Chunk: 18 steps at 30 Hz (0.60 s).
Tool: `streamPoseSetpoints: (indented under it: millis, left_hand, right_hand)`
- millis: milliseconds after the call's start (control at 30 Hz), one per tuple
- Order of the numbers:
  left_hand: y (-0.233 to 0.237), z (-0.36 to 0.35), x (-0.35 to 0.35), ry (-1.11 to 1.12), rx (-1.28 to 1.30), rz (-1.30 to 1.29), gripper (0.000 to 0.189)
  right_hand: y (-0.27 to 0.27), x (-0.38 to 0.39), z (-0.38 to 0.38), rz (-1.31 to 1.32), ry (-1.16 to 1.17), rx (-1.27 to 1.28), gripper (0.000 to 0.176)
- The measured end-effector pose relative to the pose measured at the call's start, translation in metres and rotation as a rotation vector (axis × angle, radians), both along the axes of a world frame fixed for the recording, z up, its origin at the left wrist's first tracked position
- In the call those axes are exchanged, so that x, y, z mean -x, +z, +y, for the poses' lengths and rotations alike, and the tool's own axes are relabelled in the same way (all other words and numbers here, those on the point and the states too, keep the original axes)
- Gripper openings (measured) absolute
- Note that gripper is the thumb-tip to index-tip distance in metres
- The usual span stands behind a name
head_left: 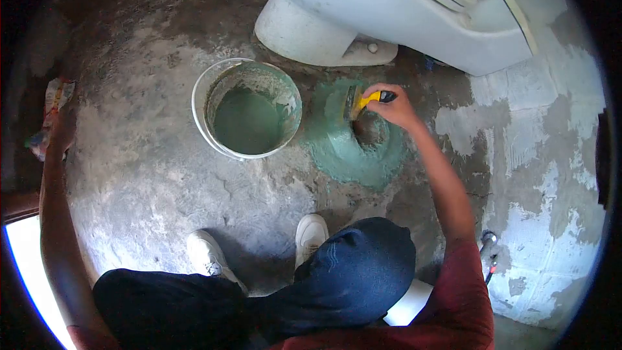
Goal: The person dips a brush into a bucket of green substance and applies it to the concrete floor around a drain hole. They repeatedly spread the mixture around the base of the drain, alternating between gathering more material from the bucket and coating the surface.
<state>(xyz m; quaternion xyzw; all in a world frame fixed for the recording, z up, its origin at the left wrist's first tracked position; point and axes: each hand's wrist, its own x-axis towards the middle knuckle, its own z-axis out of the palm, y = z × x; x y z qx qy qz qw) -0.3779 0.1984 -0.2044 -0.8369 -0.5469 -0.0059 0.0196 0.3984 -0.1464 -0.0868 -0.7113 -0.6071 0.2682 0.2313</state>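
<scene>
My right hand (393, 109) is closed around the yellow and black handle of a paintbrush (370, 98). The bristles touch the green coating (337, 146) spread in a ring around a round drain hole (370, 129) in the floor. Left of the ring stands a white bucket (199, 113) partly filled with green liquid coating (249, 120). At the dim far left, my left hand (60, 131) is by a crumpled, light-coloured thing (53, 100). Its fingers are too dark to make out.
A white toilet (311, 29) lies tipped behind the bucket and the hole. To the right is a wall (528, 175) with patchy white and grey coating. A pipe fitting with a red-marked hose (490, 253) is low on that wall. My white shoes (207, 253) are in front of the bucket.
</scene>
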Motion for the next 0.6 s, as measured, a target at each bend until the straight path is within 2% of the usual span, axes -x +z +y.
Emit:
streamPoseSetpoints:
  millis: [67, 167, 200, 333, 367, 433, 467, 600]
  left_hand:
    - [0.054, -0.034, -0.053, 0.196, 0.143, -0.099, 0.024]
    - [0.042, -0.029, -0.036, 0.097, 0.058, -0.023, 0.024]
    - [0.036, -0.026, -0.03, 0.063, 0.029, 0.001, 0.025]
    - [-0.007, 0.006, 0.015, 0.023, -0.006, -0.056, 0.025]
    - [-0.013, 0.008, 0.018, 0.021, -0.005, -0.064, 0.025]
    - [0.004, -0.003, 0.001, 0.03, -0.006, -0.077, 0.025]
    - [0.016, -0.012, -0.011, 0.036, -0.004, -0.082, 0.026]
    - [0.061, -0.058, -0.054, 0.036, 0.0, -0.083, 0.026]
  right_hand:
    - [-0.009, -0.001, -0.003, -0.081, 0.031, -0.057, 0.015]
    - [-0.002, 0.02, -0.008, 0.014, 0.106, 0.232, 0.017]
    - [-0.004, 0.022, -0.007, -0.004, 0.243, 0.221, 0.016]
    - [0.006, 0.045, 0.007, 0.086, 0.181, 0.228, 0.016]
    - [-0.001, 0.04, 0.014, 0.119, 0.138, 0.226, 0.016]
    - [-0.027, 0.023, 0.031, 0.187, 0.054, 0.217, 0.015]
    - [-0.032, 0.015, 0.039, 0.11, 0.016, 0.113, 0.015]
    - [-0.044, -0.033, 0.065, 0.134, -0.348, 0.141, 0.019]
